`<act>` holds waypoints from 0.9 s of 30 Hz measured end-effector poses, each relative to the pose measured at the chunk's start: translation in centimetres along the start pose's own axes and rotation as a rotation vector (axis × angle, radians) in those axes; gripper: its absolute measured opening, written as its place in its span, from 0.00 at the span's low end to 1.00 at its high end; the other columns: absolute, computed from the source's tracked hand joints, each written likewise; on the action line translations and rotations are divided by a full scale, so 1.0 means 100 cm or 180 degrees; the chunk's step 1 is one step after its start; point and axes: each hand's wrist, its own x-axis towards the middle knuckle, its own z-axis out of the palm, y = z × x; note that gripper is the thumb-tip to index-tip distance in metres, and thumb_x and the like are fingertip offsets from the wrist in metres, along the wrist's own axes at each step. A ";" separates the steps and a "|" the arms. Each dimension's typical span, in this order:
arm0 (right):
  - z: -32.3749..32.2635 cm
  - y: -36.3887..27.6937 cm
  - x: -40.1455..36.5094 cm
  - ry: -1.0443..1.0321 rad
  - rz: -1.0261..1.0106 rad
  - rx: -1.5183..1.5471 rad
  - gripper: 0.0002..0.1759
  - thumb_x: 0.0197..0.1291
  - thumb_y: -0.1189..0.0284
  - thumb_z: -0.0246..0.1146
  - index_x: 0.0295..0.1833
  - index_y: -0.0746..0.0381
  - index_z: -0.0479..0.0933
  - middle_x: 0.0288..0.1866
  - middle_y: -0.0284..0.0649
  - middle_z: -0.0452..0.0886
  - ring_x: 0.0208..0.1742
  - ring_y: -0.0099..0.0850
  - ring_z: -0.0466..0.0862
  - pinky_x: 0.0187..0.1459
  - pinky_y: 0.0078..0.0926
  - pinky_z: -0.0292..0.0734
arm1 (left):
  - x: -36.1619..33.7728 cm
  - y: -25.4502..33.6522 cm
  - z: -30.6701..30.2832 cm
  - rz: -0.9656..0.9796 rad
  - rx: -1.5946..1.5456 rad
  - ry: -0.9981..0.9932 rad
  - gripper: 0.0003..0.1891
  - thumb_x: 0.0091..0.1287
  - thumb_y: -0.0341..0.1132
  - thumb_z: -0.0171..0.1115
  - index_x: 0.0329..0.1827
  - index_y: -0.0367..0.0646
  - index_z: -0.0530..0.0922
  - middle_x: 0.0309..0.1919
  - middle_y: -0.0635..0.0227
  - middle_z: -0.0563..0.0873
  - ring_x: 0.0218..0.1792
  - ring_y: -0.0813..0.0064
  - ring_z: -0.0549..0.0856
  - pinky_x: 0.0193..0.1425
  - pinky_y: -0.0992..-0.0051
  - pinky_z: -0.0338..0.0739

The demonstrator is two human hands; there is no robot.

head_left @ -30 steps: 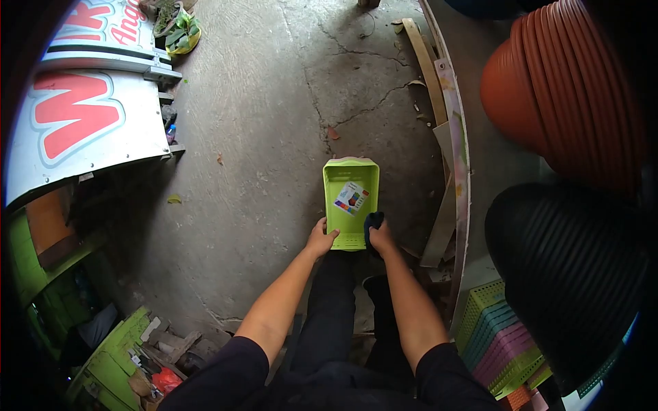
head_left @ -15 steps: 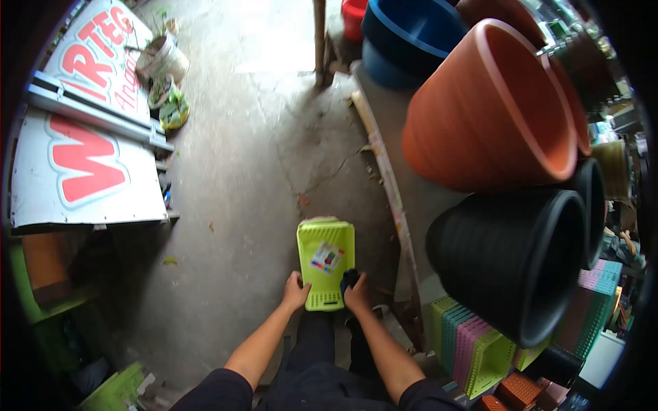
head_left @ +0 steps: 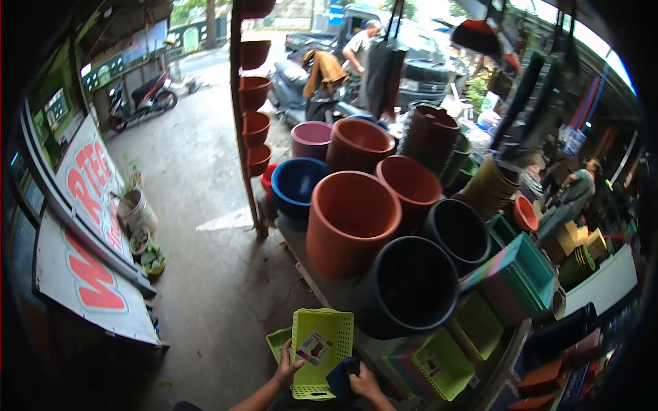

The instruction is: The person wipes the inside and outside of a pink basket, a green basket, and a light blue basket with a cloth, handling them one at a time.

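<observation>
A lime-green plastic basket (head_left: 323,332) with perforated sides and a printed label (head_left: 315,349) inside is held upright in front of me. My left hand (head_left: 286,368) grips its left edge, thumb on the near side. Behind it, to the left, part of a second lime-green basket (head_left: 275,339) shows; the rest is hidden. At the lower right of the front basket, my right hand (head_left: 365,382) is closed on a bunched dark blue cloth (head_left: 340,377), which overlaps the basket's corner.
Large orange pots (head_left: 336,253) and black pots (head_left: 408,288) crowd the low platform to my right, near stacked coloured baskets (head_left: 444,366). A white sign (head_left: 86,284) with red letters stands left. Small pots hang along a post (head_left: 248,157). People (head_left: 360,49) and motorbikes (head_left: 147,96) are farther off.
My view has swung up and to the right, bringing the street and more pots into sight. A second basket now shows behind the front one. The dark cloth is more spread out.
</observation>
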 end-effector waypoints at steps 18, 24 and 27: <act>-0.145 0.019 -0.189 0.2323 -0.1744 0.2111 0.23 0.70 0.77 0.56 0.69 0.67 0.67 0.61 0.42 0.77 0.61 0.30 0.78 0.65 0.28 0.70 | -0.079 0.059 0.194 0.0485 -0.0265 -0.0569 0.56 0.59 0.46 0.69 0.80 0.45 0.36 0.67 0.44 0.63 0.63 0.50 0.74 0.65 0.53 0.74; -0.156 0.002 -0.204 0.2282 -0.2698 -0.0424 0.29 0.67 0.71 0.54 0.72 0.68 0.63 0.71 0.56 0.67 0.70 0.56 0.69 0.71 0.47 0.61 | -0.090 0.071 0.272 0.0688 0.0090 -0.1166 0.56 0.59 0.47 0.70 0.80 0.43 0.38 0.64 0.51 0.69 0.63 0.60 0.74 0.64 0.60 0.74; -0.141 0.031 -0.165 0.1835 -0.2451 -0.1426 0.38 0.63 0.67 0.56 0.77 0.65 0.55 0.78 0.54 0.57 0.78 0.54 0.57 0.76 0.50 0.51 | -0.094 0.075 0.306 0.0900 0.0126 -0.1178 0.55 0.59 0.47 0.70 0.81 0.45 0.40 0.63 0.55 0.70 0.63 0.63 0.74 0.65 0.63 0.72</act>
